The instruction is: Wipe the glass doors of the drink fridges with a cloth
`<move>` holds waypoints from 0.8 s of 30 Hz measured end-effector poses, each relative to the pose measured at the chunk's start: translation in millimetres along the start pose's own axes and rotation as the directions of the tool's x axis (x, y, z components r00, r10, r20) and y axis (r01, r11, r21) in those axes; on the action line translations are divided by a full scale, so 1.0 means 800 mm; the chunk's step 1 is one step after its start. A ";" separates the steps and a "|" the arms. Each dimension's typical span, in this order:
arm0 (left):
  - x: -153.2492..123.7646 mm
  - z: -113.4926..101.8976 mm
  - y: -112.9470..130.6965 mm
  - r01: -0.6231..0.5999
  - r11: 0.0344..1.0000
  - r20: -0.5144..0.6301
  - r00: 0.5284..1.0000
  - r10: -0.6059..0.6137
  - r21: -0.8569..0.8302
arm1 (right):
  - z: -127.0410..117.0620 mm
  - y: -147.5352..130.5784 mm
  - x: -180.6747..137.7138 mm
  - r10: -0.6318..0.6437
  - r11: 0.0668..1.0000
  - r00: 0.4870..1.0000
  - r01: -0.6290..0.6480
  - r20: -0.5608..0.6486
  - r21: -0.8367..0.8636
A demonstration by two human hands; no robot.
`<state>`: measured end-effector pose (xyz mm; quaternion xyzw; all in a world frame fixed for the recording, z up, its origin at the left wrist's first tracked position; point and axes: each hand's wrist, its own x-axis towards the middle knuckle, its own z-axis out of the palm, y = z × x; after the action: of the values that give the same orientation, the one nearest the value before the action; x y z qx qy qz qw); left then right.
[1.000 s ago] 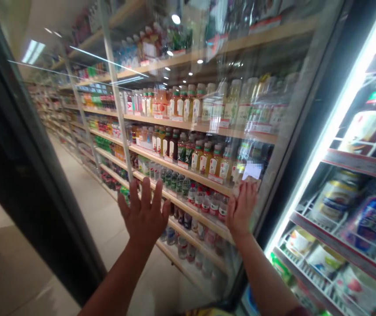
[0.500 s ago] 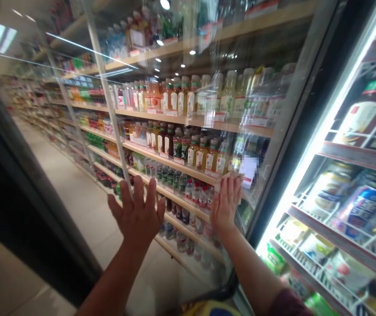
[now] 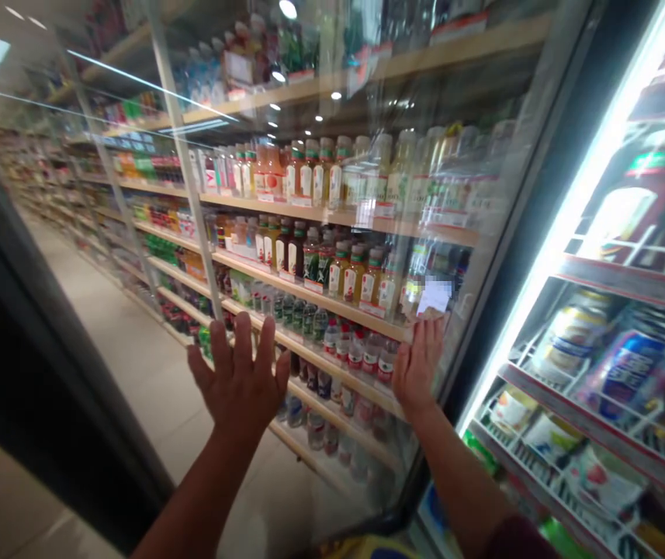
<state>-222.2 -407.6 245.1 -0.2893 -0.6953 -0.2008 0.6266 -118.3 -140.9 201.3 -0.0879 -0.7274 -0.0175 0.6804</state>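
A tall glass fridge door point(image 3: 367, 93) stands swung open in front of me. Through it show store shelves with rows of bottles point(image 3: 332, 264). My left hand point(image 3: 239, 380) is open, fingers spread, palm against the glass at mid height. My right hand point(image 3: 418, 361) lies flat on the same pane nearer the door's hinge side, fingers stretched and close together. A pale strip shows at its fingertips; I cannot make out what it is. Just above it a white label point(image 3: 434, 296) is stuck on the glass.
The lit fridge interior point(image 3: 611, 365) on the right holds wire racks with cans and packets. The door's dark frame point(image 3: 41, 341) runs down the left. A tiled aisle floor point(image 3: 134, 365) stretches away behind the glass.
My right hand slid left along the glass and has come back right and slightly down. My left hand stayed almost where it was.
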 end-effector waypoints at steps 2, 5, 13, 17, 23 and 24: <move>0.002 -0.001 0.002 -0.014 1.000 -0.015 1.000 0.015 0.010 | 0.000 0.008 -0.032 -0.005 1.000 1.000 0.005 0.006 0.000; 0.005 -0.008 0.004 -0.028 1.000 -0.012 1.000 0.028 0.008 | -0.001 0.025 -0.056 0.040 0.999 0.999 -0.040 0.000 -0.001; 0.020 -0.044 -0.027 -0.055 0.995 -0.079 0.995 0.061 0.080 | -0.002 0.050 0.015 0.203 0.979 0.972 -0.205 -0.123 -0.009; 0.028 -0.047 -0.044 0.025 0.996 -0.020 1.000 -0.023 0.091 | -0.002 0.007 0.012 0.100 0.995 0.994 -0.099 -0.043 0.012; 0.028 -0.043 -0.043 0.039 0.997 0.023 0.999 -0.041 0.073 | -0.001 -0.068 0.078 -0.006 0.999 1.000 0.005 0.018 0.044; 0.027 -0.043 -0.041 0.042 0.996 0.026 0.999 -0.044 0.076 | 0.000 -0.083 0.081 -0.029 0.998 0.999 0.028 0.029 0.048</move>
<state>-218.4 -451.2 274.0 -0.2531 -0.7169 -0.1835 0.6231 -132.0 -199.3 271.5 -0.0617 -0.7387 -0.0087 0.6711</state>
